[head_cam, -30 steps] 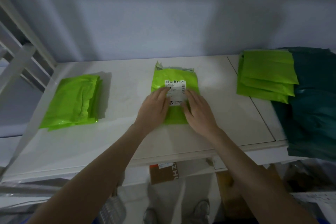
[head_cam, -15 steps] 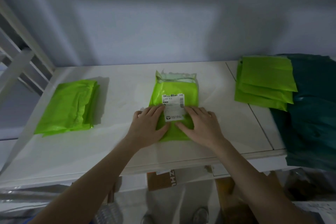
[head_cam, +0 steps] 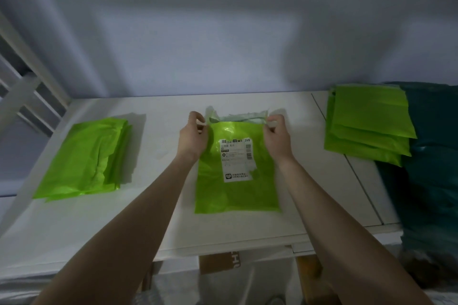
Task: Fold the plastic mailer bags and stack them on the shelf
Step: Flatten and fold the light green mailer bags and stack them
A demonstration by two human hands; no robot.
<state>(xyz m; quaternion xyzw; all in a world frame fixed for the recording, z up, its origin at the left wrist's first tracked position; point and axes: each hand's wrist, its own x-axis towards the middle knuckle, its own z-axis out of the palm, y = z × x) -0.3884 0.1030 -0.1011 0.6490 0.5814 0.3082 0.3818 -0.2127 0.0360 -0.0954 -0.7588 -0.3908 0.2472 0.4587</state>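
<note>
A bright green mailer bag [head_cam: 235, 193] with a white shipping label lies flat in the middle of the white shelf [head_cam: 158, 225]. My left hand [head_cam: 193, 136] pinches its far left corner. My right hand [head_cam: 276, 136] pinches its far right corner, by the torn pale opening. A pile of folded green mailers [head_cam: 86, 158] sits at the left. A stack of flat green mailers [head_cam: 369, 124] lies at the right.
Dark teal bags [head_cam: 436, 161] are heaped at the far right, partly under the flat green stack. A white slatted frame [head_cam: 27, 96] rises at the left. A grey wall closes the back. Cardboard boxes [head_cam: 220, 262] stand below the shelf's front edge.
Both hands moved from pressing the lower half of the bag up to its far corners, and now pinch them. The label and the lower part of the bag are uncovered.
</note>
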